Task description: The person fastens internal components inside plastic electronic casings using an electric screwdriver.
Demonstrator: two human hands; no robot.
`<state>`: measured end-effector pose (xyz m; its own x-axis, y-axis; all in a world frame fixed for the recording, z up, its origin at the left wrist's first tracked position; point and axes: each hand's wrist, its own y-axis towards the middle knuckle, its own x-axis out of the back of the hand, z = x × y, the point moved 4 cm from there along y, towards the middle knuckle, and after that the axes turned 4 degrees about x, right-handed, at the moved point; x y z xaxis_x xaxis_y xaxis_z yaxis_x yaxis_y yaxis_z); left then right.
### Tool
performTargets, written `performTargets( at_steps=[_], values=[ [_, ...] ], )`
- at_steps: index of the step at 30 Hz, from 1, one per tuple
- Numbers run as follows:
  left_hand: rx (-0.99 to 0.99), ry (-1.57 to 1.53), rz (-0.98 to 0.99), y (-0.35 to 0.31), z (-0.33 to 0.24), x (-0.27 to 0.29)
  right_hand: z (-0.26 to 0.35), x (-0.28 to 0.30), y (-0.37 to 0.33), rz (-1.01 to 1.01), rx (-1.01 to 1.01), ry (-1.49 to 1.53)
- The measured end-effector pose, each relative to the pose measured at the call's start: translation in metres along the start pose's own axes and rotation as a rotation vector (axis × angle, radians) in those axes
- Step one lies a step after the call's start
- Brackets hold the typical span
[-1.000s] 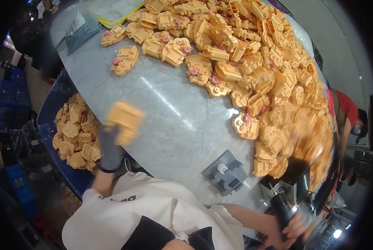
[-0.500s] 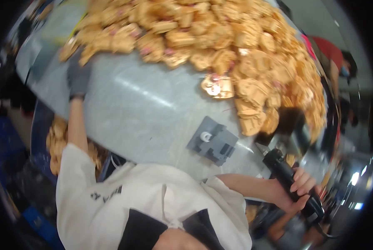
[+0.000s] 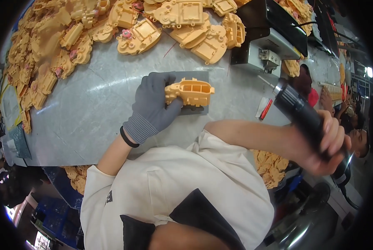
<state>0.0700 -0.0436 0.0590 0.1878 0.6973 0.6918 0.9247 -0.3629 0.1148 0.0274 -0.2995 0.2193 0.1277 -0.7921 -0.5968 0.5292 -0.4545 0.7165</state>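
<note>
My left hand [image 3: 151, 102], in a grey knitted glove, grips a yellow plastic housing [image 3: 191, 92] by its left end, thumb in front. The part has open compartments along its upper side. It is over a dark grey fixture block [image 3: 202, 76], which it and my fingers partly hide; whether it is seated there I cannot tell. At the right, my bare right hand [image 3: 330, 141] is closed around a black electric screwdriver [image 3: 299, 109]. Its thin metal bit points up and left, toward a boxy screw feeder [image 3: 253, 54], with a gap between them.
Heaped yellow housings [image 3: 41, 50] cover the far left of the grey metal table [image 3: 90, 121], some with pink pieces. More housings [image 3: 138, 37] lie at the far middle. A small red-and-white item [image 3: 264, 109] rests near the bit. Another person [image 3: 357, 139] is at the far right.
My left hand has come from the pile at the far left to the fixture and now holds a yellow housing. The whole view has turned. The screwdriver stays in my right hand.
</note>
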Motion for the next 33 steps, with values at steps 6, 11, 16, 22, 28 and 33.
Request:
performTargets(
  at_steps=[6,11,16,22,28,33],
  values=[
    [0.084,-0.19,0.021,0.002,-0.004,0.016,0.011,0.016,0.0,-0.054,-0.011,-0.093],
    [0.051,0.284,0.167,-0.002,-0.016,0.009,0.006,0.013,0.004,-0.061,-0.014,-0.074],
    [-0.159,0.24,-0.11,-0.001,-0.023,0.027,0.001,0.013,0.004,-0.046,-0.031,-0.092],
    [-0.309,0.152,0.078,0.008,-0.05,0.025,0.006,0.008,0.002,-0.11,0.074,-0.362],
    [-0.249,0.241,0.099,0.001,-0.023,0.008,0.011,0.052,0.011,-0.404,0.238,-0.732],
    [-0.126,-0.011,0.051,-0.022,0.01,0.001,-0.04,0.058,0.034,-0.363,0.176,-0.903]
  ],
)
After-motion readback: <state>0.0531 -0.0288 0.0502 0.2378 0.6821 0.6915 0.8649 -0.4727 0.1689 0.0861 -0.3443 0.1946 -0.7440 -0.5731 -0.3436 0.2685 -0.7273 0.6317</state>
